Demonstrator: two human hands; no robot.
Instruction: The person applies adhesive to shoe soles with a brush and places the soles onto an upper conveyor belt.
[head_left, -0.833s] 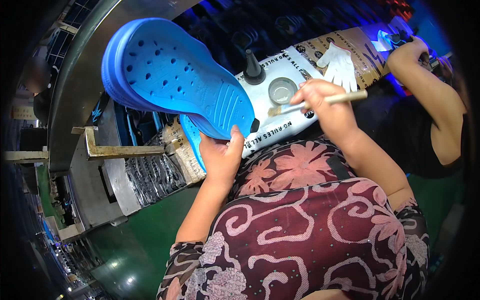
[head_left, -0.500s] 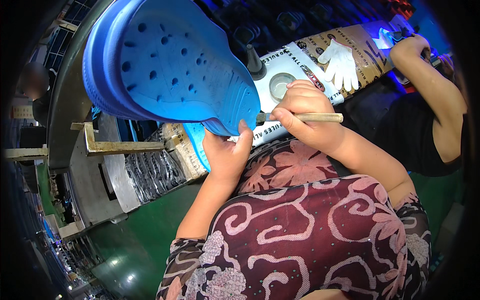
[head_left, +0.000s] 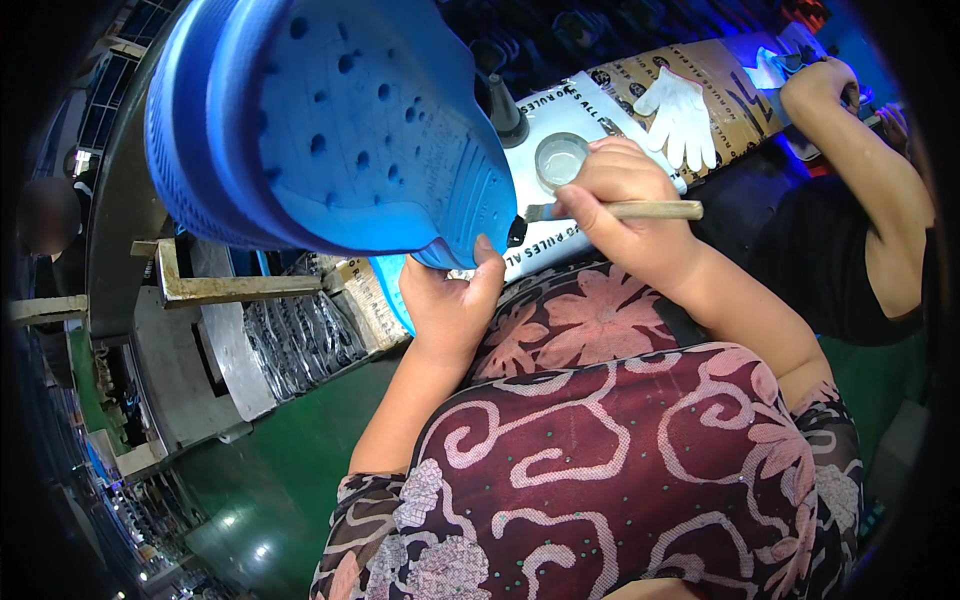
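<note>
A large blue clog with holes [head_left: 340,130] fills the upper left, tilted up. My left hand [head_left: 450,300] grips its near end, thumb on the edge and the fingers underneath. A blue strip [head_left: 391,290] hangs below that hand, partly hidden. My right hand [head_left: 625,205] is closed round a brush with a wooden handle [head_left: 660,210]. Its bristles point left, close to a small black piece [head_left: 517,231] at the clog's rim; I cannot tell whether they touch. Just beyond my right fingers sits a round clear dish [head_left: 560,160].
A white printed sheet [head_left: 540,110] covers the bench, with a dark cone-shaped bottle [head_left: 507,112] behind the dish. A white glove [head_left: 680,120] lies on brown taped cardboard [head_left: 745,125]. Another person's arm [head_left: 850,150] works at right. A wooden frame piece [head_left: 235,288] juts in at left.
The clog has shifted a little left and turned. The black piece now shows at its rim. My right hand and the brush have moved slightly right.
</note>
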